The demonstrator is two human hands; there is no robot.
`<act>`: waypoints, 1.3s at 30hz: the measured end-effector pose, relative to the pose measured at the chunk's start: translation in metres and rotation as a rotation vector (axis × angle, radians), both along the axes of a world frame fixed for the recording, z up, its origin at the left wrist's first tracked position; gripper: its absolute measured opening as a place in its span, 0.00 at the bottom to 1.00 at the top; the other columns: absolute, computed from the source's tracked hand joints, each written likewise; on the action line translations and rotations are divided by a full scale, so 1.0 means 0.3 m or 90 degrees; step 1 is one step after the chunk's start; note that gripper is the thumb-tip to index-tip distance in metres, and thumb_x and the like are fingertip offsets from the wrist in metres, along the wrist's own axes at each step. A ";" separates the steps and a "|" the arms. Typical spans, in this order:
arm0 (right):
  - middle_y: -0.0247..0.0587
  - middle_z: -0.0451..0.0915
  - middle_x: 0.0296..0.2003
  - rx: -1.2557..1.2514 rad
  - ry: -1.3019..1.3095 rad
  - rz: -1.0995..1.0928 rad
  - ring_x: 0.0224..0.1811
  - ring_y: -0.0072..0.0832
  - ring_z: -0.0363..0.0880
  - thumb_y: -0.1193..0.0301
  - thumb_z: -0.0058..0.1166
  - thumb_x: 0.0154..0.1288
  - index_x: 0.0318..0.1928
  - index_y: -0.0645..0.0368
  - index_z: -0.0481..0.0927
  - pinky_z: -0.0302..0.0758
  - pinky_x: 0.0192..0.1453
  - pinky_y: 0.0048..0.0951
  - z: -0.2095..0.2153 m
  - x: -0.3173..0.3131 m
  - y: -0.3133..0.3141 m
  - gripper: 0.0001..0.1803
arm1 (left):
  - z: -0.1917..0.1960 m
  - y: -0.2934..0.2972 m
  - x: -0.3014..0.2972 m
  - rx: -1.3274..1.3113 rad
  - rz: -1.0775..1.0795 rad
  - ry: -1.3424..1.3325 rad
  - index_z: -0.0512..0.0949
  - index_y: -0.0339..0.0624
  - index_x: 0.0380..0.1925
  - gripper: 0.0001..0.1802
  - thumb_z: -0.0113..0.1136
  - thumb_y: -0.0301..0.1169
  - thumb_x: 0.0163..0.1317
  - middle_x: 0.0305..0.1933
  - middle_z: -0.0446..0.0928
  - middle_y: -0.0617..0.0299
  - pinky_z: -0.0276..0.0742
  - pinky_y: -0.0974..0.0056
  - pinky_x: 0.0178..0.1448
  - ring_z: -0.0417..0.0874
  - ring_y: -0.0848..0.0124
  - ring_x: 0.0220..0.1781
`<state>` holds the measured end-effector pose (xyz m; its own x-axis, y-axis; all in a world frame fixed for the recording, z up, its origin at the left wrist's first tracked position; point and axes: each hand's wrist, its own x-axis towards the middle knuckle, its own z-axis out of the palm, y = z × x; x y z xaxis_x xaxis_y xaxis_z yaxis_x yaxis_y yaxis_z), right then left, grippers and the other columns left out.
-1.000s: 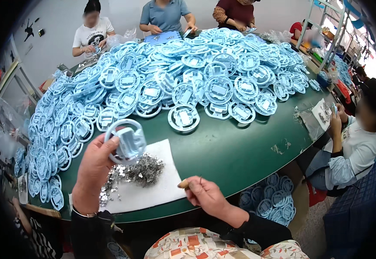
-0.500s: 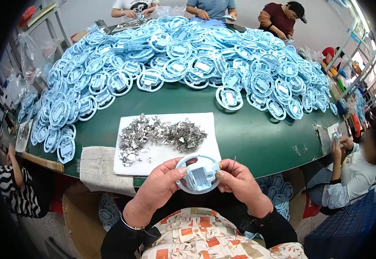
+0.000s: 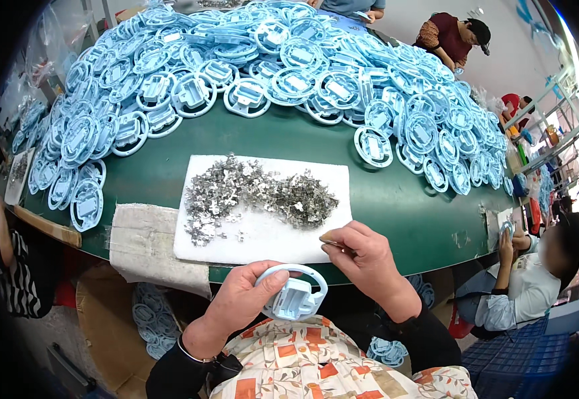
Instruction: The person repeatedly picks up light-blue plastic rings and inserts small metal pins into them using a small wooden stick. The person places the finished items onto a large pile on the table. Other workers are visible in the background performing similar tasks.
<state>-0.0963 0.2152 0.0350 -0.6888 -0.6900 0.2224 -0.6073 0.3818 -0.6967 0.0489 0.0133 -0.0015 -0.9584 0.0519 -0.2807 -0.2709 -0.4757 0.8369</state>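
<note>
My left hand (image 3: 241, 296) grips a light-blue plastic toy steering wheel (image 3: 296, 298) by its left rim, thumb on top. The wheel is held in front of my apron, its rectangular recessed middle facing up. My right hand (image 3: 371, 265) is apart from the wheel, above the near right edge of a white foam sheet (image 3: 273, 247). Its thumb and forefinger are pinched together; whatever is between them is too small to make out. A heap of small silvery metal clips (image 3: 226, 196) lies on the sheet.
A big pile of blue wheels (image 3: 296, 80) covers the far side of the green table (image 3: 150, 176). A whitish cloth (image 3: 144, 243) hangs over the near edge. Below stands a cardboard box (image 3: 106, 319) beside more wheels. Co-workers (image 3: 536, 266) sit around the table.
My right hand has let go of the wheel and moved up and right toward the foam sheet. My left hand keeps the wheel, slightly lower and tilted. The view has shifted.
</note>
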 end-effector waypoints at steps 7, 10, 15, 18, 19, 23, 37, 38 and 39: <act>0.37 0.78 0.32 0.199 0.290 0.093 0.34 0.37 0.84 0.72 0.67 0.57 0.42 0.54 0.83 0.81 0.34 0.37 -0.026 -0.057 -0.159 0.11 | 0.032 -0.011 -0.014 -0.004 0.024 -0.035 0.80 0.30 0.55 0.18 0.54 0.35 0.78 0.44 0.86 0.61 0.82 0.73 0.48 0.84 0.80 0.42; 0.36 0.79 0.32 0.192 0.290 0.093 0.32 0.36 0.84 0.73 0.68 0.58 0.40 0.56 0.82 0.80 0.33 0.35 -0.026 -0.066 -0.166 0.09 | 0.036 -0.017 -0.014 -0.003 0.024 -0.033 0.80 0.31 0.56 0.18 0.53 0.35 0.79 0.44 0.86 0.62 0.81 0.73 0.49 0.84 0.81 0.43; 0.34 0.80 0.29 -0.019 -0.097 -0.004 0.26 0.21 0.76 0.73 0.68 0.64 0.38 0.61 0.83 0.75 0.32 0.25 -0.024 -0.048 -0.144 0.07 | 0.014 0.005 -0.050 -0.042 0.061 -0.021 0.79 0.33 0.56 0.16 0.54 0.34 0.79 0.42 0.84 0.65 0.79 0.74 0.44 0.80 0.84 0.40; 0.25 0.76 0.27 -0.063 -0.294 -0.021 0.28 0.12 0.67 0.74 0.66 0.67 0.37 0.62 0.82 0.68 0.31 0.19 -0.003 -0.017 -0.133 0.06 | 0.037 0.029 -0.075 -0.162 0.077 0.023 0.79 0.33 0.56 0.17 0.56 0.36 0.78 0.38 0.83 0.65 0.77 0.73 0.39 0.78 0.84 0.36; 0.24 0.76 0.27 -0.070 -0.322 -0.025 0.28 0.12 0.67 0.74 0.66 0.67 0.37 0.62 0.82 0.68 0.32 0.19 0.008 -0.006 -0.129 0.06 | 0.044 0.030 -0.089 -0.210 0.075 0.040 0.79 0.33 0.55 0.18 0.57 0.37 0.77 0.36 0.83 0.66 0.76 0.73 0.37 0.78 0.84 0.35; 0.23 0.78 0.29 -0.124 -0.393 -0.023 0.30 0.11 0.68 0.73 0.64 0.70 0.39 0.63 0.83 0.69 0.33 0.18 0.003 0.007 -0.099 0.06 | 0.090 0.021 -0.115 -0.330 0.013 -0.011 0.82 0.33 0.49 0.15 0.58 0.36 0.77 0.38 0.85 0.65 0.78 0.73 0.46 0.80 0.83 0.41; 0.26 0.76 0.25 -0.071 -0.439 0.023 0.27 0.10 0.66 0.75 0.63 0.66 0.39 0.65 0.84 0.66 0.30 0.19 0.051 -0.023 -0.031 0.05 | 0.080 0.015 -0.124 -0.315 -0.030 0.047 0.81 0.35 0.51 0.14 0.55 0.34 0.77 0.39 0.84 0.65 0.78 0.72 0.46 0.80 0.82 0.41; 0.26 0.76 0.25 -0.081 -0.430 0.010 0.27 0.10 0.66 0.75 0.64 0.66 0.39 0.65 0.84 0.66 0.30 0.19 0.051 -0.014 -0.027 0.05 | 0.070 0.016 -0.122 -0.267 -0.014 0.043 0.80 0.35 0.53 0.14 0.54 0.33 0.77 0.40 0.84 0.66 0.78 0.72 0.46 0.80 0.82 0.41; 0.27 0.76 0.26 -0.077 -0.384 0.016 0.26 0.11 0.67 0.76 0.64 0.65 0.39 0.65 0.84 0.67 0.30 0.19 0.054 -0.005 -0.020 0.05 | 0.062 0.014 -0.121 -0.219 0.003 0.039 0.80 0.35 0.54 0.14 0.53 0.32 0.77 0.40 0.83 0.66 0.78 0.72 0.46 0.80 0.83 0.41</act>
